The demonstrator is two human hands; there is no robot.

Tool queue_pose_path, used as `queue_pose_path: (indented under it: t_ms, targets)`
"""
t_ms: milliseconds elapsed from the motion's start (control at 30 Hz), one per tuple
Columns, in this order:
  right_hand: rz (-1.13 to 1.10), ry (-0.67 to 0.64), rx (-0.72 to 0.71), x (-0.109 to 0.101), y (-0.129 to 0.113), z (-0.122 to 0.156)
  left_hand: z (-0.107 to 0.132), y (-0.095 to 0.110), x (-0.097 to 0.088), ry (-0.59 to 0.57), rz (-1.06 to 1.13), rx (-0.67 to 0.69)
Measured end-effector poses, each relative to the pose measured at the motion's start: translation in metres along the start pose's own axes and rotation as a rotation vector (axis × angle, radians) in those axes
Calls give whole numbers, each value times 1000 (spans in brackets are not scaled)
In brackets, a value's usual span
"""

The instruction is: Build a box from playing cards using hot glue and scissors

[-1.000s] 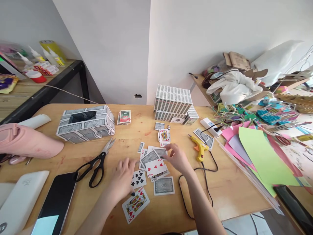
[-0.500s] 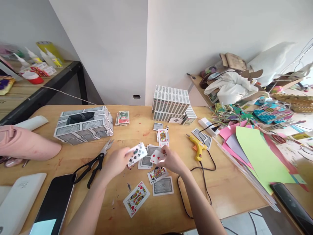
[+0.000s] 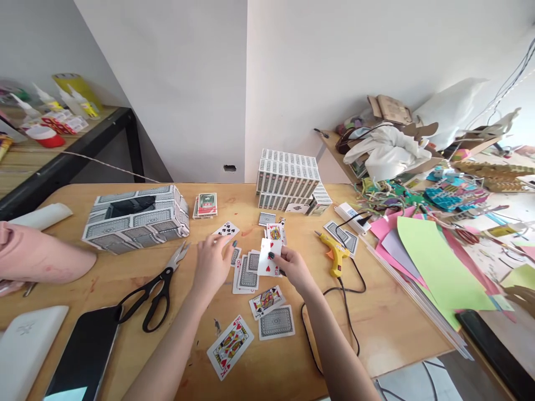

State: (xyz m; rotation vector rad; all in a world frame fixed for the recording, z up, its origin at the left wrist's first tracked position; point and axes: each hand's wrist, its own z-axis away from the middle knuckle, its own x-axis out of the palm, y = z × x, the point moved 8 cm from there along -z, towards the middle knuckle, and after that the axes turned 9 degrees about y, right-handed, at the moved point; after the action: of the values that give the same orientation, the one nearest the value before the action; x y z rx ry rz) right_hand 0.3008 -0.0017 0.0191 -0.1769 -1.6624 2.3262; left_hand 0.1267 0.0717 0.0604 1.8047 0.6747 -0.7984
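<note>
My right hand [image 3: 296,270] pinches a three of hearts [image 3: 264,262] by its right edge, holding it face up over the loose cards. My left hand [image 3: 213,260] is open, thumb apart from the fingers, which reach the near edge of a black-suited playing card [image 3: 228,229]; whether they touch it is hidden. Below and between the hands lies an overlapping pile of cards, mostly face down [image 3: 248,278]. Nearer me are a jack [image 3: 267,301], a face-down card [image 3: 276,323] and a king of hearts [image 3: 230,346]. A queen [image 3: 275,233] lies behind the three.
A card-covered box [image 3: 136,220] and boxed card decks [image 3: 206,205] stand at the back left. Stacked card boxes [image 3: 288,181] rise at the back. Scissors [image 3: 161,284] lie left, a yellow glue gun [image 3: 335,253] with its cord right, beside a power strip [image 3: 353,217] and coloured paper [image 3: 434,262].
My left hand has let go of the black-suited card, which now lies farther back on the table. The three of hearts in my right hand has turned more upright and moved slightly back.
</note>
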Motion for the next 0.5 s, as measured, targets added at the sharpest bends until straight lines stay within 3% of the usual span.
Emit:
queue_pose_path:
  t_ms: [133, 200, 267, 333, 400, 433, 500]
  targets:
    - [47, -51, -46, 11, -3, 2, 13, 31, 28, -259, 383, -32]
    - [99, -58, -82, 13, -7, 3, 7, 35, 18, -201, 361, -14]
    - [144, -45, -105, 8, -10, 4, -10, 25, -18, 52, 248, 16]
    - [173, 3, -104, -3, -11, 6, -26, 3, -78, 459, 65, 50]
    - [199, 77, -88, -19, -8, 9, -37, -22, -130, 747, -151, 90]
    - [211, 113, -79, -27, -6, 10, -44, -38, -147, 794, -258, 86]
    - [222, 159, -63, -37, 1, 13, -63, -74, -165, 716, -466, -8]
